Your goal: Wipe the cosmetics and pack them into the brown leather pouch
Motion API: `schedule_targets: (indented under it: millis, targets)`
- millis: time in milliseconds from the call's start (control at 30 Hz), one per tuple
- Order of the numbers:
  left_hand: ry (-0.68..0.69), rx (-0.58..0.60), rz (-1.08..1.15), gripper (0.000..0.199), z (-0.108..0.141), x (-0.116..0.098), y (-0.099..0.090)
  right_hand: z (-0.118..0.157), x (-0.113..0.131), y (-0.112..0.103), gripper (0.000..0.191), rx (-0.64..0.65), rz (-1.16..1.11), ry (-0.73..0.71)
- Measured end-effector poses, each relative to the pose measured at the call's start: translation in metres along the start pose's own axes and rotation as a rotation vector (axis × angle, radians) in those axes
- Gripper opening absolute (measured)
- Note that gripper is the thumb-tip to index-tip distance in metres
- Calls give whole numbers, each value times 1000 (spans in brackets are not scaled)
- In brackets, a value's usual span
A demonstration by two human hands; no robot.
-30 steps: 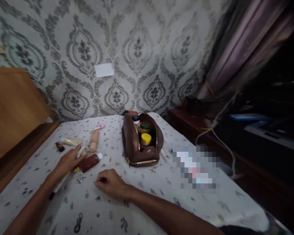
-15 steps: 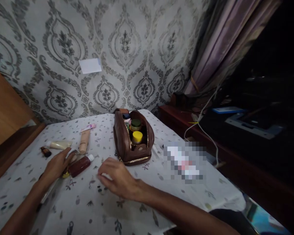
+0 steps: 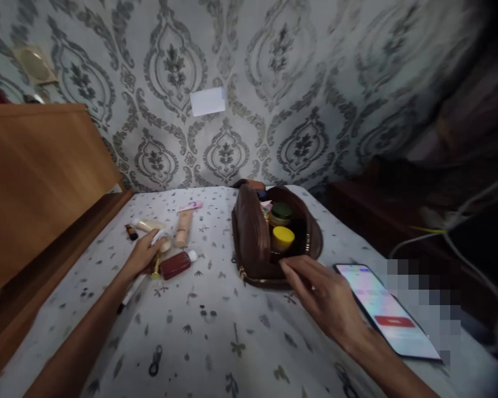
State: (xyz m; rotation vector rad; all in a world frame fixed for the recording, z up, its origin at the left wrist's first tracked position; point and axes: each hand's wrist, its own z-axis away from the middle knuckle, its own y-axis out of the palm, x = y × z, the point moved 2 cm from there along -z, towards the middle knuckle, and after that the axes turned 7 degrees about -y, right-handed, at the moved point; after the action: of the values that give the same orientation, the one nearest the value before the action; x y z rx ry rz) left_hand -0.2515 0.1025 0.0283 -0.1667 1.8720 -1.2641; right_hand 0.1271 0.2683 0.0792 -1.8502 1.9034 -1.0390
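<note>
A brown toiletry bag point(image 3: 253, 249) stands unzipped on the patterned cloth. In its mouth are a jar with a yellow lid point(image 3: 283, 237) and one with a dark green lid point(image 3: 281, 212). My right hand point(image 3: 321, 290) is at the bag's front edge, thumb and fingers closed on its front lip. Over to the left, my left hand point(image 3: 143, 253) has its fingers curled at a small pale, clear-looking item point(image 3: 162, 241), largely covered. Beside that hand lie a dark red bottle with a white cap point(image 3: 176, 266), a beige tube point(image 3: 183, 228) and a cream tube point(image 3: 147, 224).
A lit phone point(image 3: 388, 309) lies to the right of the bag. A small brown bottle point(image 3: 131, 232) and a pink-and-white tube point(image 3: 191, 206) are at the far left. A wooden panel point(image 3: 45, 182) borders the left side; white cables point(image 3: 477, 265) hang at the right.
The view has turned, so everything sits differently in it. My right hand has moved from the cloth in front of the bag to the bag's front edge. My left hand stays among the bottles.
</note>
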Motion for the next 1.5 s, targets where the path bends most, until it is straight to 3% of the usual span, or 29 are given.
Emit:
schedule_targets:
  millis: [167,267,333,400,533,600,700,800,900,1167,1400,1500]
  targets:
    - [39,13,-137,58,2,0,7,-35,-20,-21,24,133,163,62]
    - [132,-153,-231,49,15,-24,0,-68,-36,-22,14,422,288,-30]
    - [217,-227,-230,44,32,-56,-7,-86,-40,-20,10,631,312,-149]
    - [387,-132,-205,38,52,-97,-8,-96,-40,-18,9,788,309,-218]
    - [976,30,-282,45,91,-182,15,-101,-40,-17,22,898,312,-187]
    - [1078,66,-385,61,98,-212,32,-99,-42,-19,23,898,290,-183]
    - [1027,120,-543,71,96,-239,53,-96,-47,-22,15,856,228,-192]
    - [986,186,-679,75,91,-245,62,-94,-52,-26,11,834,164,-183]
    - [1020,236,-713,84,90,-236,63,-93,-56,-28,10,843,130,-171]
    - [1071,178,-656,69,85,-215,60,-89,-66,-22,10,810,-70,-177]
    - [1098,161,-591,66,85,-201,62,-90,-65,1,12,777,-303,-177]
    - [1119,145,-588,63,85,-197,62,-89,-64,17,9,831,-283,-190]
